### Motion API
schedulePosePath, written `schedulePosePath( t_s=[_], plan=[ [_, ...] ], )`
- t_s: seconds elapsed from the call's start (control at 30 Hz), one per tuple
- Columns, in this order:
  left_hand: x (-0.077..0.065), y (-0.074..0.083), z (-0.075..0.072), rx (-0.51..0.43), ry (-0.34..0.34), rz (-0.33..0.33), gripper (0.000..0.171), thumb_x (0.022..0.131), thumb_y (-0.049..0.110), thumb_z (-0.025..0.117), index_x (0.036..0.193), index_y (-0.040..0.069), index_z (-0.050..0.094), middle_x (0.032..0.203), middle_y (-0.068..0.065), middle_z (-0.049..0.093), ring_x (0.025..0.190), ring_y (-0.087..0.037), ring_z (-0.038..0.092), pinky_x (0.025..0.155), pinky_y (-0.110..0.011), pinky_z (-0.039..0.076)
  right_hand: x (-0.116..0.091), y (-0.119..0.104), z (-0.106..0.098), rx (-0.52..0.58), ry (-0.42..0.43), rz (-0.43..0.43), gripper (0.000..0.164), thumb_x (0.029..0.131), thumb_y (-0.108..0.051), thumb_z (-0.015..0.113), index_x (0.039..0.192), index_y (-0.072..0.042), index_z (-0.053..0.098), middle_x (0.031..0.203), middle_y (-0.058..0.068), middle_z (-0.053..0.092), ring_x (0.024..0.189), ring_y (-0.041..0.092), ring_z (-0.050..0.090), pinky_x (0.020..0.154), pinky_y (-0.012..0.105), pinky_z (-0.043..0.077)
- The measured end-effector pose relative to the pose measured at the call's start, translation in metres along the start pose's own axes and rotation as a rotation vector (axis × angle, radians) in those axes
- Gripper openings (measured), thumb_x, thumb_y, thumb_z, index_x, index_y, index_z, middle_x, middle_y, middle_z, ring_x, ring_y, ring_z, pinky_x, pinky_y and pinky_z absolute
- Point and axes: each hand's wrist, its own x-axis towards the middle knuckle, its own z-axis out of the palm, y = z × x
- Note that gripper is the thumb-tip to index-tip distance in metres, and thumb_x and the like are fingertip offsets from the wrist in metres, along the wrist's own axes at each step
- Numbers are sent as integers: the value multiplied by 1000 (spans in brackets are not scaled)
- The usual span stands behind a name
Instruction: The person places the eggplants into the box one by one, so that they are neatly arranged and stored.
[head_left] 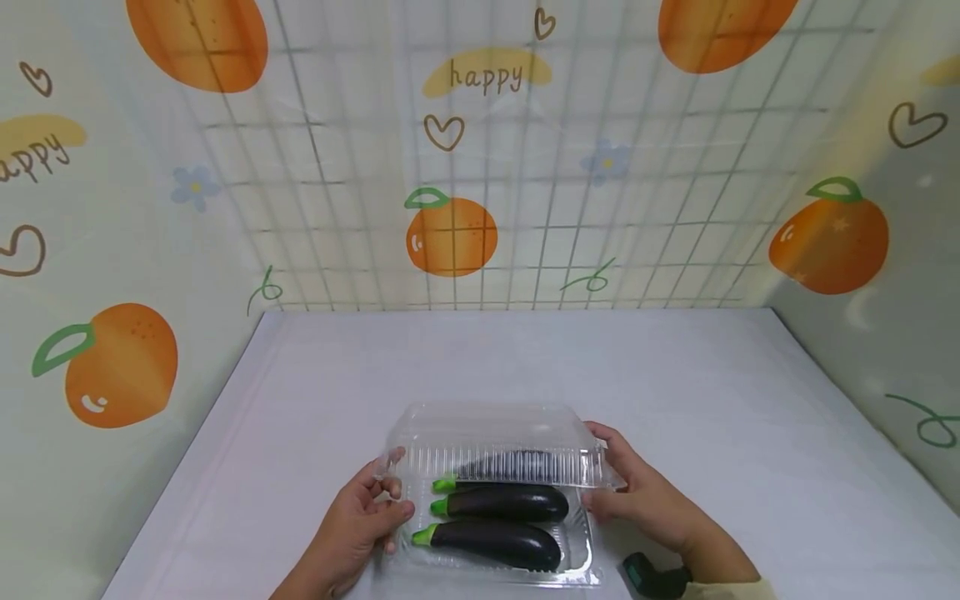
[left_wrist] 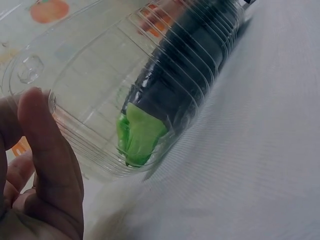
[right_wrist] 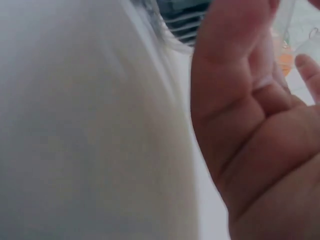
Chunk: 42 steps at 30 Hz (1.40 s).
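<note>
A clear plastic clamshell container (head_left: 581,575) sits near the front of the table, its ribbed lid (head_left: 487,425) tilted up at the back. Eggplants lie inside with green stems to the left: a front eggplant (head_left: 502,543), a middle eggplant (head_left: 517,503) and another partly hidden behind it. My left hand (head_left: 356,521) pinches the container's left edge. In the left wrist view, the thumb (left_wrist: 42,125) is at the rim and an eggplant (left_wrist: 175,75) shows through the plastic. On the other side, my right hand (head_left: 637,492) grips the lid's right corner; its fingers (right_wrist: 230,65) partly block the right wrist view.
A white table (head_left: 525,358) carries the container. Behind it and at both sides hangs a curtain (head_left: 352,192) printed with oranges and hearts. A dark band-like device (head_left: 652,575) sits by the right wrist, next to a pale sleeve (head_left: 731,590).
</note>
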Motion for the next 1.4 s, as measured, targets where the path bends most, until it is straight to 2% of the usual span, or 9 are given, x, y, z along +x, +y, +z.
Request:
schedulePosePath(
  t_s=[0.13,0.37,0.6,0.73,0.9,1.1,1.23,1.33,1.4],
  plan=[
    [0,0,0,8,6,-11,78,91,0,71,157,7,30,102,0,45,70,-3,49,48,-16,48,0,0,5,-29,37,-27,87,84,-15,76,153,-21,23,144,25,47,115,33,56,90,47,53],
    [0,0,2,9,24,3,73,92,0,70,155,6,33,103,-2,48,69,-3,50,49,-17,48,-1,0,10,-10,79,-67,75,90,-13,71,147,-20,24,138,26,47,112,32,56,85,40,54],
    [1,1,7,31,70,-10,68,89,1,73,149,4,41,120,-10,53,84,-9,61,51,-18,51,-6,2,7,-18,45,-157,51,99,-8,62,137,-10,28,125,29,46,101,28,68,76,40,61],
    [2,0,8,44,95,-9,62,89,4,71,145,2,44,117,-10,54,85,-10,61,57,-19,52,-6,4,6,-16,20,-145,41,102,-11,59,134,-8,35,126,26,47,101,26,69,77,38,60],
    [4,-2,6,48,113,3,58,90,5,69,143,-1,47,119,-11,55,89,-10,62,72,-22,57,-7,6,7,-22,29,-120,39,102,-16,59,134,-8,38,128,28,49,106,31,68,80,38,58],
    [5,-5,3,61,123,-6,61,91,8,71,147,7,47,124,-9,54,84,-10,58,61,-22,56,-9,9,6,-23,42,-120,41,102,-16,59,135,-8,36,127,27,50,107,33,66,82,35,57],
    [-1,-8,-3,0,68,21,75,89,4,72,155,16,38,130,-8,53,82,-9,61,63,-23,57,-13,11,6,-18,42,-112,42,102,-15,58,136,-7,34,128,26,50,107,33,64,82,35,56],
    [-6,-9,-7,-34,-24,73,80,90,2,71,158,17,32,133,-4,53,86,-7,63,66,-22,57,-18,10,6,19,30,-108,44,102,-14,57,138,-8,32,131,28,47,108,35,64,82,37,57],
    [-8,-9,-8,-48,-96,120,75,92,0,69,157,18,36,133,0,53,90,-5,63,68,-20,57,-20,9,5,54,14,-108,47,101,-12,58,139,-10,31,133,29,45,109,35,63,83,37,57]
  ],
)
